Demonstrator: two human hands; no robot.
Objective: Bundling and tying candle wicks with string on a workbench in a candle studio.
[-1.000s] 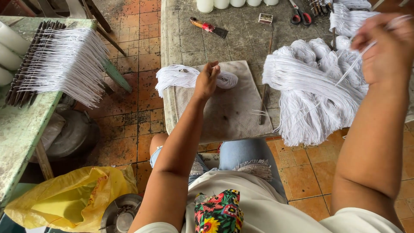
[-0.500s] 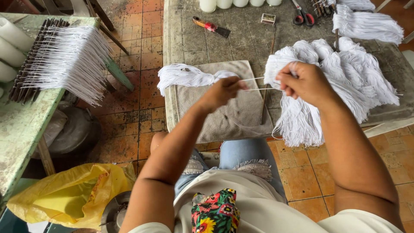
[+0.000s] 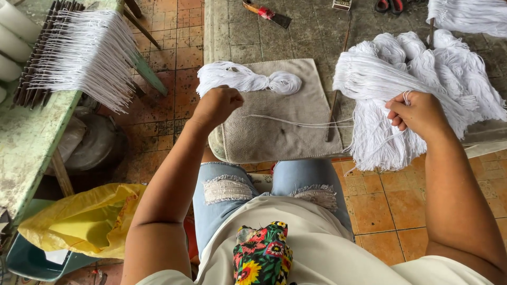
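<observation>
Strands (image 3: 296,122) run taut, left to right, between fisted left hand (image 3: 217,104) and right hand (image 3: 417,113) — both pinching them — beside the white yarn pile (image 3: 401,79).

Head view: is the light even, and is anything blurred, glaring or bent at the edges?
Head view: soft, even daylight with only faint shadows; no glare, though the white yarn pile is bright enough to lose strand detail. The left hand, right hand and strands between them look sharp. The green bench and table edges splay outward, a wide-lens effect.
</observation>
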